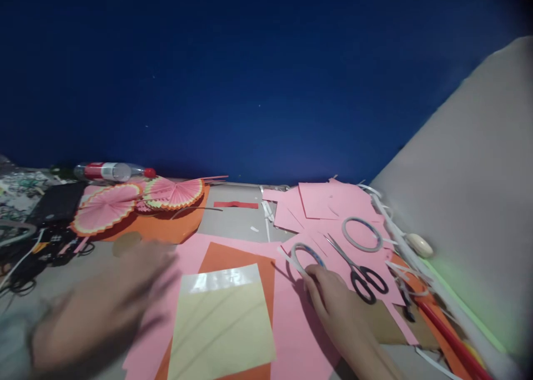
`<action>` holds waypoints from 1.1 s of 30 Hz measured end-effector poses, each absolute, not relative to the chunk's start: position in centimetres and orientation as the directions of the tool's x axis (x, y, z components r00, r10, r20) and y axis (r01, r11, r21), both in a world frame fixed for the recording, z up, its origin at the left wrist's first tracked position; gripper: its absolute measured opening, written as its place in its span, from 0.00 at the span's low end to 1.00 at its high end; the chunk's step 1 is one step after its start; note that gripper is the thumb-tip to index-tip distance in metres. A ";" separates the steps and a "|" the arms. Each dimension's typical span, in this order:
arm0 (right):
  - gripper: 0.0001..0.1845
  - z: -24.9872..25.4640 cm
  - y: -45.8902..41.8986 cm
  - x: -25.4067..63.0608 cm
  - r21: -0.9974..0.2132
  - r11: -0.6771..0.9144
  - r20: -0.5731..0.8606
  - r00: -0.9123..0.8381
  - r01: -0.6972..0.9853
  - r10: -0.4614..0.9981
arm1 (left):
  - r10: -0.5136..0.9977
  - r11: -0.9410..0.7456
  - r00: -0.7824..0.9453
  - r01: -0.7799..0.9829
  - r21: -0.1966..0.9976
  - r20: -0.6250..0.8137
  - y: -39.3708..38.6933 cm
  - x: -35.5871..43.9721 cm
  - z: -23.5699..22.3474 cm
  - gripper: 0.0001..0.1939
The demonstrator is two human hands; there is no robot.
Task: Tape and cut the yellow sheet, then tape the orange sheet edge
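Observation:
My right hand (pixel 331 299) is closed on the edge of a small tape roll (pixel 296 253), whose whitish loose end sticks out to the left. Smeared by motion, my left hand (pixel 108 302) is over the left side of the pink paper (pixel 197 252), and its fingers cannot be made out. Between the hands lies a pale yellow sheet (pixel 222 330) with a shiny strip along its top edge, on top of an orange sheet (pixel 233 256). Black-handled scissors (pixel 353 266) rest just right of my right hand. Beyond them is a second tape ring (pixel 362 234).
Pink folded paper fans (pixel 109 206) and a plastic bottle (pixel 106 171) lie at the back left, near dark cables (pixel 25 266). Pink paper pieces (pixel 328 199) and a red strip (pixel 236 205) lie at the back. A red rod (pixel 449 338) is at right, below the pale wall (pixel 470 174).

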State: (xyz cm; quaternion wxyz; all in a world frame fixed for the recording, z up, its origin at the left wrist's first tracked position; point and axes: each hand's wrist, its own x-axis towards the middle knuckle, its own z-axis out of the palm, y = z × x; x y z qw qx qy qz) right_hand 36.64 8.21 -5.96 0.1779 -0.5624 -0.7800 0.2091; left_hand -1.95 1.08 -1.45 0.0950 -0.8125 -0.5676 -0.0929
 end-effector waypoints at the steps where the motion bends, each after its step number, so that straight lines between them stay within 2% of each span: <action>1: 0.14 -5.5 8.1 36.7 -0.523 0.299 0.059 -0.316 0.798 0.947 | 0.845 -0.480 0.495 0.869 -0.120 0.203 -0.1 -0.1 -3.2 0.31; 3: 0.13 -4.7 7.9 36.5 -0.509 0.351 0.085 -0.360 0.786 0.929 | 0.723 -0.650 0.680 0.729 -0.217 0.120 -2.4 3.7 -6.3 0.32; 4: 0.12 -4.4 7.7 36.2 -0.501 0.381 0.094 -0.390 0.777 0.916 | 0.717 -0.641 0.682 0.726 -0.250 0.142 -3.2 5.4 -7.6 0.31; 7: 0.10 -4.0 7.1 34.7 -0.480 0.481 0.121 -0.487 0.734 0.865 | 0.711 -0.655 0.678 0.735 -0.177 0.185 -3.5 8.7 -9.9 0.32; 9: 0.10 -4.2 6.8 33.4 -0.470 0.543 0.141 -0.548 0.696 0.824 | 0.683 -0.695 0.698 0.712 -0.104 0.216 -2.4 9.9 -10.3 0.39; 14: 0.12 -4.8 6.2 31.2 -0.429 0.574 0.117 -0.587 0.698 0.801 | 0.712 -0.686 0.664 0.728 0.021 0.227 -0.2 11.2 -9.1 0.37; 16: 0.12 -4.9 6.1 31.0 -0.419 0.583 0.153 -0.579 0.696 0.801 | 0.733 -0.675 0.641 0.725 0.132 0.227 -0.4 10.7 -8.6 0.30; 17: 0.12 -5.0 6.1 31.0 -0.411 0.594 0.176 -0.579 0.691 0.796 | 0.767 -0.641 0.610 0.740 0.206 0.198 -0.5 10.3 -8.5 0.22; 19: 0.11 -5.4 6.2 31.2 -0.380 0.630 0.207 -0.602 0.677 0.771 | 0.867 -0.497 0.478 0.822 0.277 0.137 -0.8 9.2 -8.4 0.11; 21: 0.11 -6.0 6.3 31.5 -0.324 0.676 0.218 -0.643 0.662 0.734 | 0.924 -0.378 0.347 0.890 0.256 0.159 -0.9 8.2 -8.5 0.10; 23: 0.10 -6.5 6.6 31.6 -0.269 0.706 0.224 -0.670 0.655 0.707 | 0.919 -0.349 0.298 0.920 0.179 0.260 -0.6 7.5 -8.7 0.19; 25: 0.06 -7.0 6.8 31.6 -0.246 0.701 0.239 -0.659 0.669 0.713 | 0.885 -0.368 0.325 0.927 0.071 0.334 -0.2 7.2 -8.8 0.30; 26: 0.05 -7.1 7.0 31.5 -0.244 0.696 0.248 -0.650 0.675 0.718 | 0.874 -0.377 0.347 0.926 0.023 0.341 -0.1 7.3 -8.9 0.33; 29: 0.15 -7.4 7.4 31.0 -0.217 0.721 0.265 -0.671 0.658 0.693 | 0.876 -0.371 0.365 0.927 -0.044 0.316 0.1 7.6 -9.1 0.36; 33: 0.07 -7.7 8.0 30.6 -0.170 0.807 0.275 -0.759 0.565 0.590 | 0.868 -0.415 0.413 0.908 -0.055 0.276 -0.1 7.9 -9.4 0.37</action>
